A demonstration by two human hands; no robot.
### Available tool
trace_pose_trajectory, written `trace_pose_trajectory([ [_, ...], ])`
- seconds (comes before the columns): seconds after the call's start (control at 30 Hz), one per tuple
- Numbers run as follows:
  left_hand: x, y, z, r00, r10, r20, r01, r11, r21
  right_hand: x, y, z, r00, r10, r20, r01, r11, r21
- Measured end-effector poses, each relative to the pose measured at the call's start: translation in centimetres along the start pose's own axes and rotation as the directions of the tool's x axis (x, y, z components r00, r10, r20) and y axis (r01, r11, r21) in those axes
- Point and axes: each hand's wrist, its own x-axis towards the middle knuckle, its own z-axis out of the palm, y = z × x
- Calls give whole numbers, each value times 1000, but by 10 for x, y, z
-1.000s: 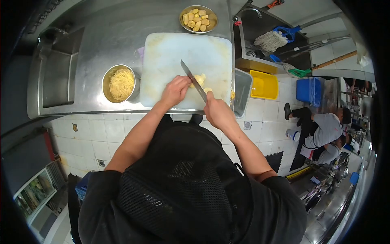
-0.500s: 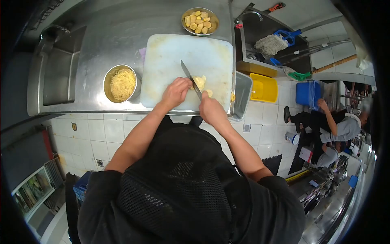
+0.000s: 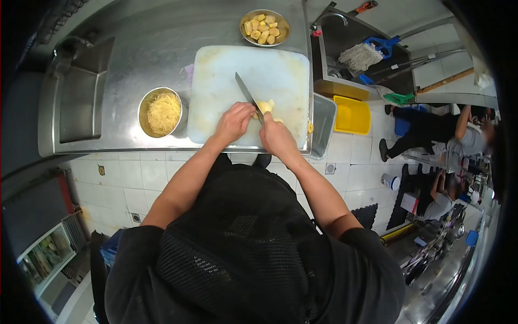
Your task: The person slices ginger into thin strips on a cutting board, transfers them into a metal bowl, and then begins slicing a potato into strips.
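My right hand [image 3: 278,137] is wrapped round the handle of a kitchen knife [image 3: 245,89], its blade pointing up and left across the white cutting board [image 3: 226,70]. Curled fingers of my left hand [image 3: 233,121] press on a small pale yellow ginger piece [image 3: 254,115] right beside the blade; the fingers hide most of it. Against the blade's other side lies more cut ginger [image 3: 266,106], partly covered by my right hand. Left of the board stands a round metal container [image 3: 141,114] holding thin yellow shreds [image 3: 164,113]. Beyond the board, a metal bowl [image 3: 247,39] holds peeled ginger chunks [image 3: 263,28].
The steel counter [image 3: 127,70] has a sink [image 3: 81,100] at its left. On the right are a grey bin [image 3: 322,121], a yellow tub [image 3: 352,114] and a basin with a mop [image 3: 360,56]. Two people [image 3: 431,127] are farther right on the tiled floor.
The knife and my right hand have shifted slightly up and left. My left hand has stayed nearly still. At the right, a co-worker has moved across in front of the blue bin.
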Motion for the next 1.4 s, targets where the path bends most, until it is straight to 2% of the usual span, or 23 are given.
trace_pose_trajectory([
  [0.07,0,1,-1,999,-26,27,26,1000,-12,-3,-5,-6,1000,4,-20,-4,1000,6],
  [0.13,3,2,-1,1000,-25,9,25,1000,-8,-23,-13,-31,999,4,41,-3,1000,-24],
  [0.3,-1,0,1,999,-44,2,44,999,-11,-47,0,-33,997,16,77,-14,1000,-24],
  [0.37,-3,-1,1,1000,-28,-8,28,1000,-1,-37,5,-16,998,9,68,-9,1000,-9],
  [0.43,-3,0,1,999,-38,-1,38,999,0,-8,9,9,999,-24,-28,26,998,60],
  [0.8,-8,-2,3,998,-44,-52,45,999,3,11,-2,10,999,28,-28,-29,999,-23],
  [0.97,-10,-2,1,998,57,-31,-56,997,45,11,-4,8,998,52,-17,-53,998,-34],
  [1.17,-5,0,0,995,99,-17,-98,993,62,8,-5,2,998,57,-3,-57,998,-38],
  [1.27,-1,4,-4,996,82,25,-83,995,51,-10,-5,-17,1000,20,9,-19,999,-31],
  [1.33,-1,3,-5,996,71,46,-73,996,52,-32,-12,-39,992,53,110,-48,998,-49],
  [1.4,1,3,-4,996,60,65,-64,997,52,-51,-10,-51,989,63,135,-55,997,-62],
])
